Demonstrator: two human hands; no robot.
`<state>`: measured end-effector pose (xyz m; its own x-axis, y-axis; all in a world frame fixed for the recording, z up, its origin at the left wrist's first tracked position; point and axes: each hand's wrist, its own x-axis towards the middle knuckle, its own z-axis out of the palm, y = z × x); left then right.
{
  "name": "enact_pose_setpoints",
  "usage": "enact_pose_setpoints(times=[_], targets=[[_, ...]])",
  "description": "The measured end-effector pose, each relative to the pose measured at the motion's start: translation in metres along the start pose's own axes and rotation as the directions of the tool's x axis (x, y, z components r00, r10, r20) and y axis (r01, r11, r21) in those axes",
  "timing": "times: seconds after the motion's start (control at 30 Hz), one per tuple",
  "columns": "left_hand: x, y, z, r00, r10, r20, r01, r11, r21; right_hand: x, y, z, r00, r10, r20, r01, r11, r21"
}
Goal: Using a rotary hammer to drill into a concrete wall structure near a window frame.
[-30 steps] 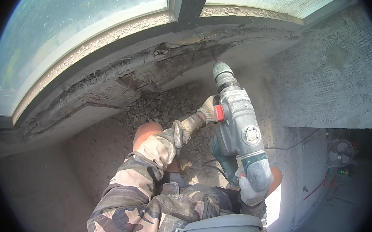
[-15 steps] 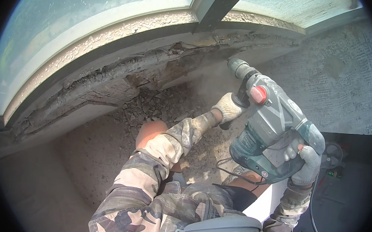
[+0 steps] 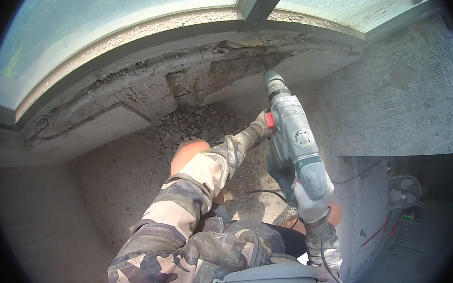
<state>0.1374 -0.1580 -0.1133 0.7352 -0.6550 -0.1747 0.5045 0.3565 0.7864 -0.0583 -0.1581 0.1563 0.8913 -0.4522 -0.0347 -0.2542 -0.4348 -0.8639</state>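
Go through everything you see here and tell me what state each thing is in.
Grey masonry wall: broken open, jagged
Grey-and-green hammer drill: held up, nose toward the wall; running or not, unclear
Pale-gloved left hand: closed at the drill's side
Pale-gloved right hand: closed at its rear
Grey rubble: loose, scattered on the dusty floor
Grey cable: curved
White-bladed fan: blades distinct; spinning unclear

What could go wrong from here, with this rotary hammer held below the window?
1. The rotary hammer points toward the broken wall edge, just under the window glass; chips might strike the glass.
2. The power cord runs across the right sleeve, so it could snag.
3. The left knee is bare beside the rubble; fragments may cut it.
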Motion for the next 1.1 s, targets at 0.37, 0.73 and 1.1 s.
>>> enact_pose_setpoints(times=[0.37, 0.73, 1.1], targets=[[-0.038, -0.013, 0.0, 0.982, -0.181, -0.048, 0.153, 0.924, -0.35, -0.093, 0.096, 0.009, 0.976, -0.122, -0.179, 0.125, 0.992, 0.01], [-0.043, -0.004, -0.007, 0.997, 0.005, -0.075, -0.004, 1.0, 0.014, -0.081, 0.105, 0.009, 0.987, -0.144, -0.066, 0.135, 0.982, -0.129], [-0.012, -0.032, -0.047, 0.969, -0.132, 0.207, 0.22, 0.844, -0.489, -0.07, 0.138, 0.036, 0.95, -0.31, -0.037, 0.284, 0.908, -0.307]])
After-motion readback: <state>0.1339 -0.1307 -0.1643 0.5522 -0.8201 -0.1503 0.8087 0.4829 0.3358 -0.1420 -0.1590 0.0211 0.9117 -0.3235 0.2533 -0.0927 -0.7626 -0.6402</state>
